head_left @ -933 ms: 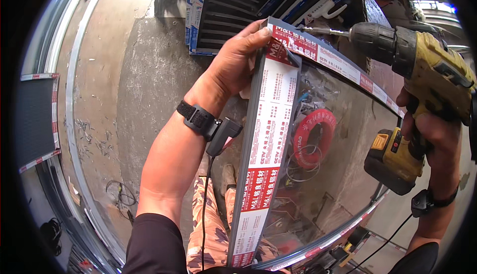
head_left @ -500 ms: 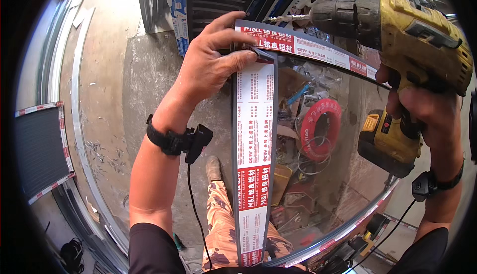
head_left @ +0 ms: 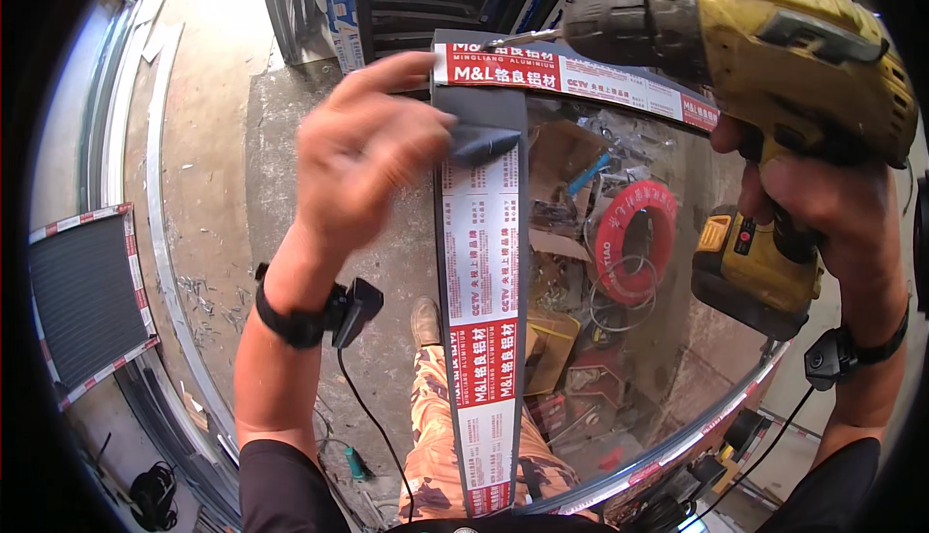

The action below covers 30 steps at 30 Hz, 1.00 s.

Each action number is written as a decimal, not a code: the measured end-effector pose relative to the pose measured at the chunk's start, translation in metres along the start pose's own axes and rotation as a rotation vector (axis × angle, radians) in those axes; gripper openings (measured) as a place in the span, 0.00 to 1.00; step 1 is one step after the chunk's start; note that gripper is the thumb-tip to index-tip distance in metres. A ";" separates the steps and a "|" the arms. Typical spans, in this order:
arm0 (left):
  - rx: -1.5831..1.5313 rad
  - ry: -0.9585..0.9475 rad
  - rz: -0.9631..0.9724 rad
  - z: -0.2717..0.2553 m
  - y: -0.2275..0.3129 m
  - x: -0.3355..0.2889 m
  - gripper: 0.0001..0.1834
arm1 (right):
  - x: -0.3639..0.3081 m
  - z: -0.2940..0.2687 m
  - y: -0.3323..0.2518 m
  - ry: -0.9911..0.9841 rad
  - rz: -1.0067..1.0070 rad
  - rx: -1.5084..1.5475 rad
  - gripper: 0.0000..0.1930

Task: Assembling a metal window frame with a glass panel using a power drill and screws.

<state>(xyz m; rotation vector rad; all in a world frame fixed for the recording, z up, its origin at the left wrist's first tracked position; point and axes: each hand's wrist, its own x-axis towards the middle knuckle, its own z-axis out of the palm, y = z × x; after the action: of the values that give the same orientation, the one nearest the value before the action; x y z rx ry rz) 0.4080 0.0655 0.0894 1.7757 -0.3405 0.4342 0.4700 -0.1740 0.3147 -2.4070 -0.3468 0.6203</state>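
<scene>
A dark grey frame bar [head_left: 476, 105] runs away from me to a corner, covered in red-and-white protective film [head_left: 481, 272]. My left hand [head_left: 363, 151], blurred, pinches the loose end of this film, which curls back with its dark underside up. Bare grey metal shows between that flap and the corner. On the right, my right hand [head_left: 823, 190] is closed around the grip of a yellow-and-black cordless drill [head_left: 803, 59]. Its bit [head_left: 530, 38] points left, with the tip over the film-wrapped cross bar [head_left: 610, 83] at the corner.
Through the frame's glass show a red ring-shaped roll [head_left: 629, 243], a blue tool [head_left: 588, 175] and scattered scraps. Dark profiles [head_left: 431, 1] are stacked at the far side. A dark framed panel [head_left: 87, 291] lies at the left. Black cables hang from both wrist devices.
My left hand has pulled the film end back from the corner toward me, baring grey metal. The drill has shifted left, bringing its bit over the corner.
</scene>
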 end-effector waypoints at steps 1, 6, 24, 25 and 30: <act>-0.292 0.208 -0.109 0.000 -0.012 0.001 0.21 | 0.002 0.002 0.000 -0.014 -0.001 -0.004 0.27; -0.292 0.264 -0.377 0.015 -0.036 0.023 0.32 | 0.004 0.005 0.004 -0.004 0.033 0.015 0.27; -0.608 0.034 -0.397 0.043 -0.044 0.022 0.36 | 0.020 0.016 -0.009 -0.047 -0.002 0.092 0.25; -0.610 0.032 -0.380 0.043 -0.045 0.023 0.36 | 0.021 0.015 -0.012 -0.038 0.026 0.070 0.25; -0.567 0.005 -0.395 0.043 -0.045 0.022 0.37 | 0.024 0.015 -0.015 -0.054 0.092 0.081 0.26</act>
<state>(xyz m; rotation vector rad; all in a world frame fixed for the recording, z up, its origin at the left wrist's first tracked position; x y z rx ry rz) 0.4524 0.0346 0.0517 1.2425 -0.0862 0.0459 0.4814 -0.1454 0.3054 -2.3419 -0.2304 0.7278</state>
